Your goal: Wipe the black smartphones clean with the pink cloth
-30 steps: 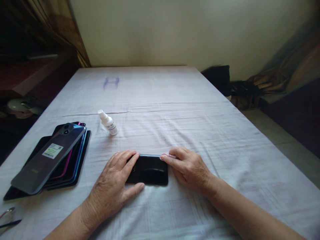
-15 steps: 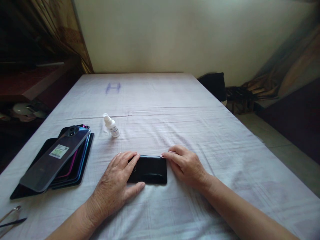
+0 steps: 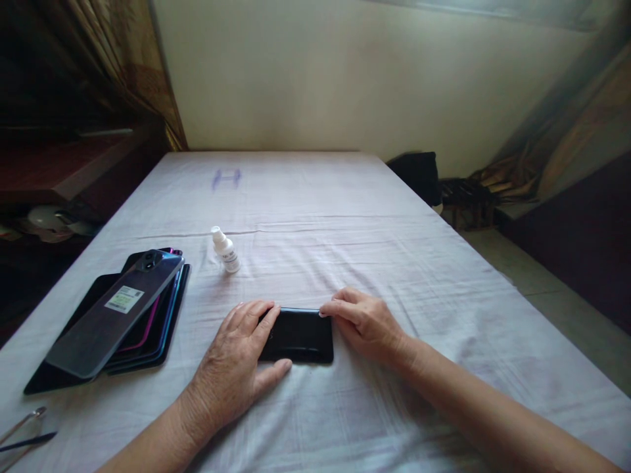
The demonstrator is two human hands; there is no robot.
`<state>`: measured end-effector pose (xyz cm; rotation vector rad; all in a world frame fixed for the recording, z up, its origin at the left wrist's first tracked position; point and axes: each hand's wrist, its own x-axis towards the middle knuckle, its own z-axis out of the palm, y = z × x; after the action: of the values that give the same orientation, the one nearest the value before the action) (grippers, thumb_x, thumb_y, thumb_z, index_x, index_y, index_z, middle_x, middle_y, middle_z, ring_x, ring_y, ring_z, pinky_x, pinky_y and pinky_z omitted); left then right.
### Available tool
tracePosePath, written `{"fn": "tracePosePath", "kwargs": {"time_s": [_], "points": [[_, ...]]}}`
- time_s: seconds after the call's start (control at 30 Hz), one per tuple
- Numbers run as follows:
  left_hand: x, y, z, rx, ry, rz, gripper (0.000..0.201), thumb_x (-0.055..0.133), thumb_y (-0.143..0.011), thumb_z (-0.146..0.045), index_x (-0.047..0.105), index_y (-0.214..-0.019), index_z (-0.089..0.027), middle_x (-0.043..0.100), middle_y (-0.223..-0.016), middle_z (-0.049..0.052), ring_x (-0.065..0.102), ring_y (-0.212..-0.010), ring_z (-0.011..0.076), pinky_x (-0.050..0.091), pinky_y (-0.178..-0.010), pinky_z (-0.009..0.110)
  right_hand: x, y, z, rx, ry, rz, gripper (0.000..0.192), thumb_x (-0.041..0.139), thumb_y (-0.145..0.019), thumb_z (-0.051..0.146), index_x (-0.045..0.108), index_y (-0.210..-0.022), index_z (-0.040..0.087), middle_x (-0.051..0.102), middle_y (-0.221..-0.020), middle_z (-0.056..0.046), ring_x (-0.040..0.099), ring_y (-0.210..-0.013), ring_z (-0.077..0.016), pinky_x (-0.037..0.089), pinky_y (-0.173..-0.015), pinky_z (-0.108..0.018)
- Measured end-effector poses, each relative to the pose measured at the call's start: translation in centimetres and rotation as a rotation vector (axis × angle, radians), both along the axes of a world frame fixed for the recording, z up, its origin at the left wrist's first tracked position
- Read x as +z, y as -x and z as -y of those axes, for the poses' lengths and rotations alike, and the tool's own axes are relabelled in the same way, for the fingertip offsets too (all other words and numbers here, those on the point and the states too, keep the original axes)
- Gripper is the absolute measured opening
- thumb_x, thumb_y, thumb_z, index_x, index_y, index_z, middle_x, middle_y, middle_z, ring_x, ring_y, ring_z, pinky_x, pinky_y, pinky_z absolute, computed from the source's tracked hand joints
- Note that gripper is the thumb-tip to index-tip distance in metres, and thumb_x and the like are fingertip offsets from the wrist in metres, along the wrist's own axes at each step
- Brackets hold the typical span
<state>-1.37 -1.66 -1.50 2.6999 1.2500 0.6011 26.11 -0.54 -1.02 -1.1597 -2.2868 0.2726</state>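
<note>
A glossy black slab of a phone (image 3: 300,335) lies flat on the creased white cloth (image 3: 345,223). My left hand (image 3: 234,368) presses its left end, fingers spread and unclenched; my right hand (image 3: 367,322) pinches its far right corner.

A table draped in a pale, creased cloth (image 3: 345,223), with a few things laid on it.

The cloth fills the middle of the frame from the far wall to the bottom edge, and carries a faint blue mark (image 3: 226,178) toward the upper left. A black phone (image 3: 302,336) lies flat at lower centre, with the left hand (image 3: 236,371) resting on its left end and the right hand (image 3: 367,325) touching its right end. A small white bottle (image 3: 225,249) lies tipped over just above it (cap toward the far side). A stack of phones (image 3: 116,318) sits at the left. Thin metal tools (image 3: 22,433) lie in the lower left corner.
</note>
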Motion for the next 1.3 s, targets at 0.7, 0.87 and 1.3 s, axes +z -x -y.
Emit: {"fn": "tracePosePath", "kwargs": {"time_s": [0.7,0.87,1.3], "points": [[0.4,0.1,0.1,0.000,0.022,-0.052,0.069,0.066,-0.084,-0.039,0.041,-0.144,-0.017,0.053,-0.140,0.014,0.048,-0.129,0.0336,0.037,-0.110,0.052,1.0,-0.3,1.7,0.191,-0.132,0.051,0.025,0.043,-0.097,0.015,0.065,-0.107,0.017,0.065,-0.090,-0.007,0.058,-0.071,-0.0151,0.046,-0.061,-0.026],[0.4,0.2,0.0,-0.006,0.007,-0.038,0.067,0.064,-0.085,-0.041,0.043,-0.144,-0.017,0.054,-0.139,0.014,0.049,-0.128,0.0331,0.038,-0.110,0.051,1.2,-0.6,1.9,0.202,-0.122,0.115,0.027,0.042,-0.097,0.013,0.066,-0.109,0.018,0.064,-0.088,-0.006,0.055,-0.067,-0.0141,0.043,-0.057,-0.025],[0.5,0.1,-0.1,-0.027,-0.055,-0.070,0.064,0.061,-0.088,-0.043,0.044,-0.141,-0.011,0.054,-0.134,0.017,0.050,-0.124,0.0335,0.039,-0.107,0.050,1.2,-1.2,1.6,0.250,-0.115,0.081,0.027,0.044,-0.095,0.013,0.067,-0.107,0.019,0.063,-0.086,-0.005,0.053,-0.066,-0.0136,0.041,-0.055,-0.024]]}}
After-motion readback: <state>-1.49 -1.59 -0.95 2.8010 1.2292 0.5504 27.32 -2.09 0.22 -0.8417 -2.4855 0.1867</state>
